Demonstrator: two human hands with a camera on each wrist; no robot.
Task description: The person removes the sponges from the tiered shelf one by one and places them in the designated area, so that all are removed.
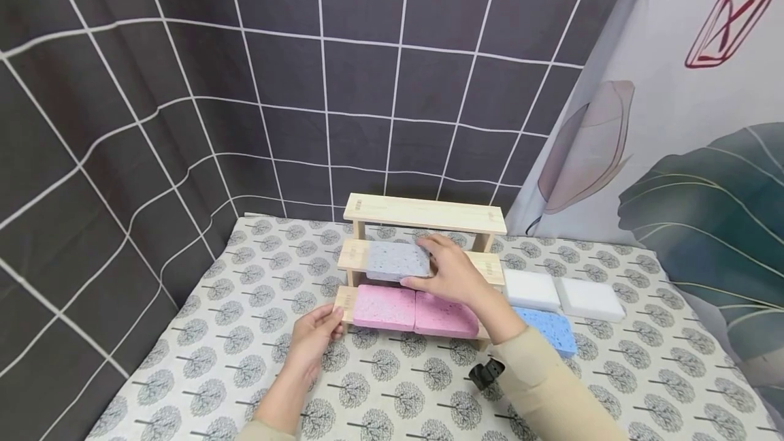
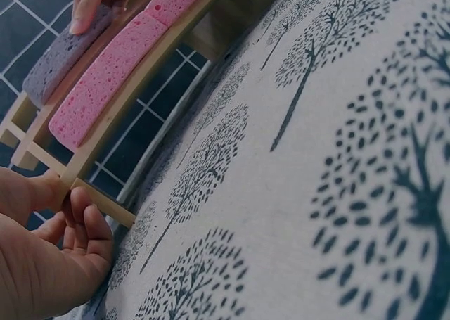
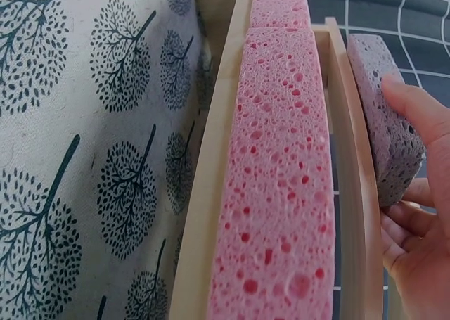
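The right hand [image 1: 450, 272] grips the right end of a grey sponge [image 1: 397, 259], its thumb at the near edge and fingers round the far right corner. That sponge is at the left part of the middle shelf [image 1: 353, 254] of a wooden stand, its long axis running left to right along the board, with a bare strip of wood past its left end; whether its underside bears fully on the wood, I cannot tell. So the sponge lies just left of the right hand, clearly the nearer of the two, with more bare board off to that hand's right. The left hand [image 1: 312, 335], near and to the left of the sponge, pinches the left end of the lowest shelf [image 1: 346, 299] between thumb and fingers. On that shelf a left pink sponge [image 1: 384, 306] and a right pink sponge [image 1: 442, 315] lie end to end, in front of the grey one. Right of the stand, on the table [image 1: 245, 373], are two white sponges [image 1: 531, 290] and, nearer, a blue sponge [image 1: 547, 329].
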